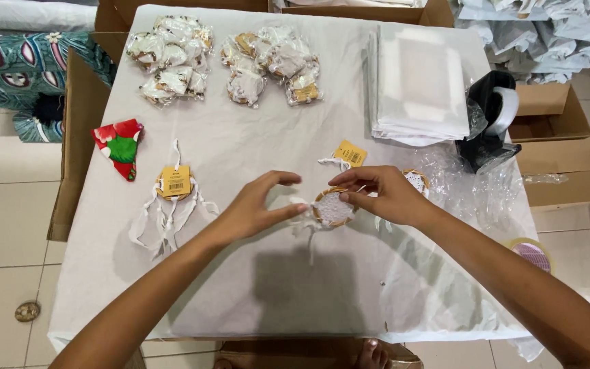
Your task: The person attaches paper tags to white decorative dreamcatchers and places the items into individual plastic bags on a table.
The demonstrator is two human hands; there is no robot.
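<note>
Right hand (389, 197) pinches small round dreamcatcher (332, 208) near table (308, 294) middle. Left hand (257, 205) half-curled, fingertips on its white strands. 2nd dreamcatcher (172, 195) lies toward left edge; 2 piles of bagged ones (223, 58) at far edge.

Matt white cloth table cover (254, 287); glossy clear plastic bags (476, 184); lacy woven ornament (332, 207).

Head camera looks steeply down, close over table (240, 287).
</note>
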